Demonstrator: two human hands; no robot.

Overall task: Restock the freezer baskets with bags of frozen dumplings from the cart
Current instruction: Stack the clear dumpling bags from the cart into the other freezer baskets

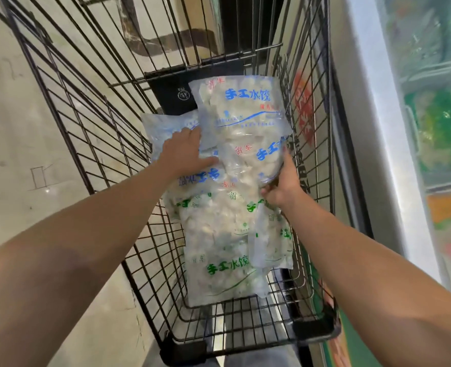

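Observation:
Several clear bags of frozen dumplings lie in a black wire cart [92, 133]. A blue-lettered bag [241, 112] stands raised at the far end, and my right hand [282, 185] grips its lower right edge. My left hand [183, 152] presses flat on another blue-lettered bag [166, 125] lying to the left, its fingers reaching under the raised bag's edge. Bags with green lettering [221, 263] are stacked nearer to me in the cart. The freezer [431, 115] runs along the right, with coloured packs visible behind its glass.
A pale tiled floor [20, 128] lies left of the cart. The cart's right wall [314, 154] stands close against the freezer's white frame [372, 102]. A black panel [176, 94] closes the cart's far end behind the bags.

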